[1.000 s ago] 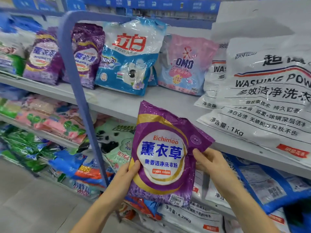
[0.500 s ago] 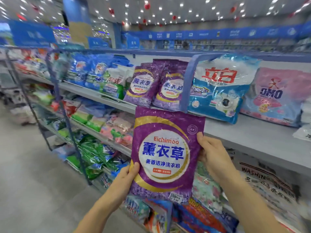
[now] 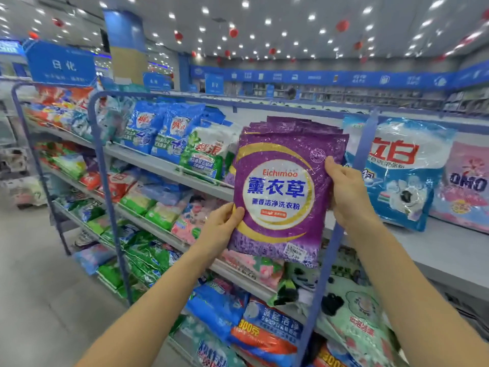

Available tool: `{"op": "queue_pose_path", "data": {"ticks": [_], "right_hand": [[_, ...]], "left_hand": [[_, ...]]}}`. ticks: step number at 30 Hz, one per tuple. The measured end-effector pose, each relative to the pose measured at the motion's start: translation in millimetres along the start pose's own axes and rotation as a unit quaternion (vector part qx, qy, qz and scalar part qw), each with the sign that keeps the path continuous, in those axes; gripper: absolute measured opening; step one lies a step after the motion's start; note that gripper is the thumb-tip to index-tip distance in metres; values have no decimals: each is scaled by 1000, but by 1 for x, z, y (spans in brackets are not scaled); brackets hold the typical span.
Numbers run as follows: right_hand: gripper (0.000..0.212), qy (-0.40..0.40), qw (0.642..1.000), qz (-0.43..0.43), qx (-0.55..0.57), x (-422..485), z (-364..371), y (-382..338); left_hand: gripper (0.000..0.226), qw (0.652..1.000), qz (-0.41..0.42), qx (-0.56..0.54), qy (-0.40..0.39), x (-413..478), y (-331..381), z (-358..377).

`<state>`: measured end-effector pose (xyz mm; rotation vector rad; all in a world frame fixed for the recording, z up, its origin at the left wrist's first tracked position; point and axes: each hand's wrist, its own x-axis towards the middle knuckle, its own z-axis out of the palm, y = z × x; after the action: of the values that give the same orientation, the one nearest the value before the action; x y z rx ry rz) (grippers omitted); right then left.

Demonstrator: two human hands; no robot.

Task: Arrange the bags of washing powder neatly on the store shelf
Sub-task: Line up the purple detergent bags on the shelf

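I hold a purple Eichimoo washing-powder bag (image 3: 280, 197) upright in front of the top shelf (image 3: 169, 165). My left hand (image 3: 222, 229) grips its lower left edge. My right hand (image 3: 344, 192) grips its right edge. Behind the held bag, tops of more purple bags (image 3: 296, 123) show on the shelf, mostly hidden. A blue-and-white bag with red characters (image 3: 407, 176) stands just to the right, beyond a blue shelf upright (image 3: 363, 144).
Green-white bag (image 3: 206, 154) and blue bags (image 3: 158, 133) stand left on the top shelf. A pink OMO bag (image 3: 465, 186) is far right. Lower shelves (image 3: 148, 215) hold several mixed bags. Grey aisle floor (image 3: 39, 287) lies to the left.
The view has swung left and up. Both hands have raised the purple bag from below the shelf edge to the height of the purple bags on the top shelf.
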<state>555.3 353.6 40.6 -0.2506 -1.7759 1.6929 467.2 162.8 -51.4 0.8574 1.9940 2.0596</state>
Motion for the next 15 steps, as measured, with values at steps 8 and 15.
{"op": "queue_pose_path", "data": {"ticks": [8,15], "right_hand": [[67,66,997,-10,30,92,8,-2],[42,66,995,24,-72,90,2,62]], "left_hand": [[23,999,-12,-52,0,108,11,23],[39,993,-60,-97,35,185,-11,42]]}}
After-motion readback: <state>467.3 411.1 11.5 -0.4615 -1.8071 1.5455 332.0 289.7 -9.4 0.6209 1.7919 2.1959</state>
